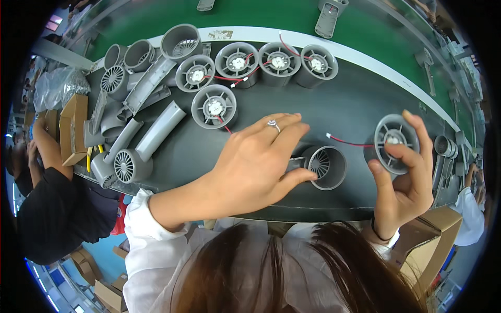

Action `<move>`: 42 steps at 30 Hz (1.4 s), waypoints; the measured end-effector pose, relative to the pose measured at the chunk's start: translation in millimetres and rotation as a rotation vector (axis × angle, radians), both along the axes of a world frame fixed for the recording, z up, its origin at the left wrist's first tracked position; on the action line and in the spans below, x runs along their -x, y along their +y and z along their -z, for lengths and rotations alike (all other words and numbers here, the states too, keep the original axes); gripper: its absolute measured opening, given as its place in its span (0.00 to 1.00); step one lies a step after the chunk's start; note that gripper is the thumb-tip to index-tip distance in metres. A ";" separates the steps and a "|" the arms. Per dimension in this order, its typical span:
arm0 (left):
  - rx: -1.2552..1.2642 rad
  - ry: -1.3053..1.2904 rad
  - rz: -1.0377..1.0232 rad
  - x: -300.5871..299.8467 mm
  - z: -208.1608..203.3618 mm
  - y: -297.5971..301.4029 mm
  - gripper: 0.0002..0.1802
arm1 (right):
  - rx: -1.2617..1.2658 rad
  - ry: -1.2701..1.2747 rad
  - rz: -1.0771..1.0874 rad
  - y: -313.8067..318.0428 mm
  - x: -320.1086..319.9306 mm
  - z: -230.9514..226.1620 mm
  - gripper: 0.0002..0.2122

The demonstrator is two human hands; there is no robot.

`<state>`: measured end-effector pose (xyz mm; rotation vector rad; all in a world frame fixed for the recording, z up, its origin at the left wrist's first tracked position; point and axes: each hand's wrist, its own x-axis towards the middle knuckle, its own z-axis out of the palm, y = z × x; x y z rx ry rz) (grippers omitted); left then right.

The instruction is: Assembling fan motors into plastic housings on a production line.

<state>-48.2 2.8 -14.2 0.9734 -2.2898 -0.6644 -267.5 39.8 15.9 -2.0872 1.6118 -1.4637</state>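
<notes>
My right hand (pixel 409 175) grips a grey round fan motor unit (pixel 385 125) between thumb and fingers, off the table at the right. A thin red wire with a white plug (pixel 330 135) sticks out from it to the left. In front of me lies a grey hair dryer housing (pixel 342 175), its round open end facing up and a slotted grille showing inside. My left hand (pixel 255 159) is over its handle, the thumb against the rim and the fingers reaching past it; the palm hides most of the handle.
Several similar fan units (pixel 214 107) with red wires stand upright beyond my left hand. Grey housings with handles (pixel 162 130) are piled at the left, near a cardboard box (pixel 73 128). A green conveyor belt (pixel 261 21) runs behind a white rail. Another person's arm (pixel 52 148) is at far left.
</notes>
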 end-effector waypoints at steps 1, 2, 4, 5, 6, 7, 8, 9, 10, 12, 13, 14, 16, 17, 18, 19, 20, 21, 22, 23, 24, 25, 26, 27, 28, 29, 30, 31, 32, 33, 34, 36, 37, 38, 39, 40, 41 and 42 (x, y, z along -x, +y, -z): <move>0.006 -0.061 -0.014 -1.3 1.4 1.5 0.35 | -0.037 0.064 0.046 7.8 -3.4 -0.1 0.14; -0.003 -0.056 -0.018 -2.4 2.5 2.5 0.35 | -0.046 0.069 0.041 14.7 -6.3 -1.1 0.14; 0.068 -0.154 0.035 -3.7 4.2 4.8 0.36 | -0.169 0.137 0.075 27.7 -11.4 -4.3 0.13; 0.058 -0.150 0.035 -3.9 3.4 6.3 0.36 | -0.222 0.172 0.054 32.6 -12.0 -9.1 0.11; 0.090 -0.205 0.049 -3.5 2.2 8.0 0.36 | -0.231 0.175 0.053 33.6 -13.5 -8.1 0.11; 0.123 -0.259 0.063 -2.7 2.2 9.6 0.37 | -0.211 0.180 0.066 34.7 -15.6 -6.4 0.11; 0.120 -0.255 0.065 -2.5 3.2 10.1 0.37 | -0.186 0.184 0.081 35.6 -18.1 -5.4 0.12; 0.074 -0.261 0.097 -1.9 4.2 10.7 0.36 | -0.189 0.187 0.083 36.0 -19.3 -5.4 0.12; 0.029 -0.267 0.129 -1.2 5.2 11.3 0.35 | -0.211 0.221 0.070 36.1 -20.1 -5.8 0.11; 0.038 -0.310 0.141 0.1 9.2 14.9 0.34 | -0.236 0.258 0.053 36.0 -21.4 -7.0 0.11; 0.049 -0.356 0.155 0.9 11.7 16.9 0.33 | -0.285 0.279 0.048 36.6 -22.4 -8.6 0.11; 0.047 -0.353 0.154 1.5 14.3 18.4 0.33 | -0.332 0.299 0.044 37.0 -24.3 -10.2 0.11; 0.148 -0.193 0.088 3.2 20.3 21.6 0.30 | -0.358 0.299 0.057 36.6 -30.8 -11.8 0.12; 0.146 -0.191 0.084 5.2 24.4 24.6 0.30 | -0.367 0.305 0.057 36.9 -32.9 -11.9 0.12; 0.188 -0.103 0.037 7.8 28.9 28.3 0.29 | -0.376 0.311 0.055 37.0 -34.6 -11.6 0.12; 0.233 -0.016 0.006 13.7 28.9 29.6 0.28 | -0.377 0.309 0.065 39.1 -32.1 -13.9 0.12; 0.232 -0.009 0.012 14.9 31.4 30.2 0.28 | -0.376 0.320 0.091 40.9 -33.1 -14.1 0.12; 0.234 0.039 0.013 15.8 33.4 30.5 0.27 | -0.375 0.331 0.116 42.4 -33.9 -14.3 0.12; 0.235 0.087 0.015 16.5 34.6 30.5 0.26 | -0.376 0.335 0.126 43.5 -34.2 -15.0 0.12; 0.231 0.088 0.014 16.5 35.0 30.4 0.26 | -0.406 0.353 0.131 43.0 -33.2 -14.5 0.12; 0.195 0.076 0.027 15.9 34.0 29.4 0.26 | -0.436 0.370 0.138 42.6 -32.3 -14.1 0.11; 0.160 0.064 0.042 15.4 33.6 28.4 0.25 | -0.439 0.370 0.141 41.8 -33.1 -13.6 0.11; 0.157 0.066 0.042 14.5 32.3 28.2 0.25 | -0.440 0.395 0.138 40.6 -35.9 -15.2 0.11; 0.122 0.092 0.051 13.6 31.0 27.9 0.24 | -0.440 0.419 0.137 39.4 -39.0 -17.0 0.11; 0.088 0.117 0.061 13.6 29.9 27.9 0.23 | -0.442 0.420 0.138 38.3 -41.9 -19.6 0.11; 0.088 0.121 0.065 14.7 30.8 28.9 0.23 | -0.461 0.456 0.145 38.2 -45.4 -21.5 0.11; 0.098 0.136 0.052 15.9 32.1 29.8 0.23 | -0.480 0.492 0.151 37.9 -48.7 -22.4 0.11; 0.108 0.151 0.039 16.7 32.8 30.5 0.22 | -0.474 0.490 0.162 37.3 -51.5 -22.0 0.12; 0.109 0.153 0.040 16.7 32.8 30.9 0.22 | -0.473 0.492 0.164 36.8 -53.5 -21.4 0.12; 0.080 0.157 0.037 16.4 33.4 31.3 0.22 | -0.453 0.503 0.170 35.9 -55.2 -19.7 0.12; 0.051 0.160 0.033 15.8 33.9 31.5 0.22 | -0.433 0.514 0.175 34.8 -56.4 -18.3 0.12; 0.075 0.152 0.025 16.8 33.3 33.1 0.21 | -0.408 0.526 0.161 34.2 -58.2 -16.7 0.12; 0.099 0.143 0.018 17.1 33.1 33.8 0.21 | -0.385 0.537 0.148 34.1 -59.1 -16.2 0.12; 0.098 0.144 0.018 17.2 33.8 33.7 0.21 | -0.385 0.538 0.148 33.8 -60.0 -15.8 0.12; 0.114 0.123 0.024 17.1 34.7 33.5 0.20 | -0.378 0.535 0.148 33.6 -61.0 -15.6 0.13; 0.131 0.103 0.030 17.0 35.3 33.3 0.20 | -0.371 0.533 0.147 33.3 -61.7 -15.3 0.13; 0.130 0.103 0.029 17.4 34.8 33.4 0.20 | -0.372 0.534 0.146 33.1 -62.0 -16.0 0.13; 0.129 0.087 0.019 17.9 34.1 33.3 0.18 | -0.375 0.539 0.145 32.8 -62.1 -16.8 0.13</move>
